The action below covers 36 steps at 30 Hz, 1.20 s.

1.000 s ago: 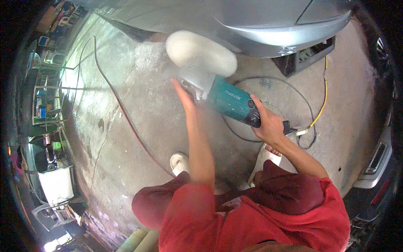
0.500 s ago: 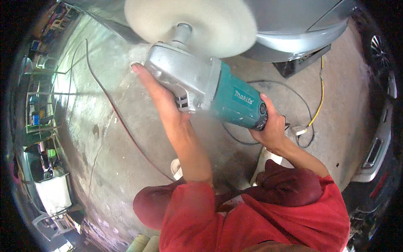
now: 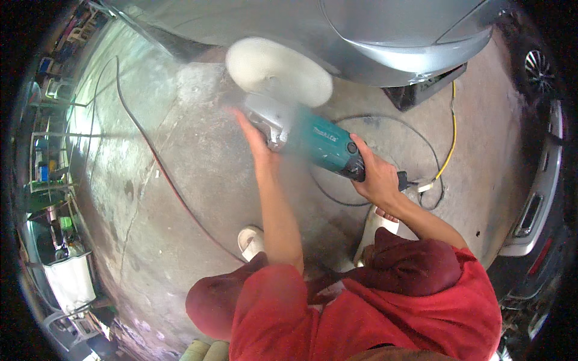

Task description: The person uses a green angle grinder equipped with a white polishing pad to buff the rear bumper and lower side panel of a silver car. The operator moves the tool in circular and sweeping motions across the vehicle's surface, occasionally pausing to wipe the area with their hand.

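Note:
A power polisher [image 3: 325, 139] with a teal body and a silver gear head is held out in front of me, its round white pad [image 3: 280, 69] at the far end. My left hand [image 3: 257, 141] cups the gear head from the left side, one digit stretched along it; the rest of its fingers are hidden beneath. Around the black rear end of the tool my right hand [image 3: 378, 174] is closed. Beyond the pad is a grey car body [image 3: 259, 27]; whether the pad touches it I cannot tell. The gear head is blurred.
A dark cable [image 3: 415, 125] loops over the concrete floor, near a yellow cord [image 3: 450, 138] and a white connector [image 3: 425, 186]. A dark red hose [image 3: 159, 157] runs along the left. Shelving and a white bin [image 3: 70, 281] stand at far left; another vehicle [image 3: 530, 222] is at right.
The polisher, in both hands, has moved lower and farther from my head, so tool and pad look smaller. More of the grey car body shows above the pad.

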Motion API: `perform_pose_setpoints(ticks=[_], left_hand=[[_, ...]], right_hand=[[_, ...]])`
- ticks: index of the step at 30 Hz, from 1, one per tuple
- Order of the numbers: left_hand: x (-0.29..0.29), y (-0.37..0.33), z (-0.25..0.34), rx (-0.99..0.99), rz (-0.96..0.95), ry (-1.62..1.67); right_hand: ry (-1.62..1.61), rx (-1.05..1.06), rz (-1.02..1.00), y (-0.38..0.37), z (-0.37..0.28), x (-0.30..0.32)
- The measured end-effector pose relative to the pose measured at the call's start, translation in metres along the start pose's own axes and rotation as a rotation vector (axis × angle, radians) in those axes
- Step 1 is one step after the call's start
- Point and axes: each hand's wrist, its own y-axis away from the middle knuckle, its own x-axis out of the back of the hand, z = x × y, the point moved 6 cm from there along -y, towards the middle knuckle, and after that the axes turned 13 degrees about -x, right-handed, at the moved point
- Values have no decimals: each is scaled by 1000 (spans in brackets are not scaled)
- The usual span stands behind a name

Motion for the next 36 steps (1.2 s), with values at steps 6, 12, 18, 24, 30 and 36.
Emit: perform_pose_setpoints(ticks=[6, 12, 18, 24, 30, 36], left_hand=[[20, -14, -32, 125, 66, 45], [24, -43, -12, 62, 57, 68], [53, -109, 1, -6, 91, 89], [3, -75, 55, -75, 1, 21], [-47, -30, 121, -138, -4, -165], [-63, -8, 128, -213, -4, -185]], right_hand=[[48, -40, -69, -4, 0, -13], [111, -17, -96, -31, -19, -31], [154, 49, -97, -83, -52, -54], [106, 22, -78, -83, -56, -54], [-46, -31, -4, -56, -50, -43], [-192, 79, 144, -45, -30, -40]])
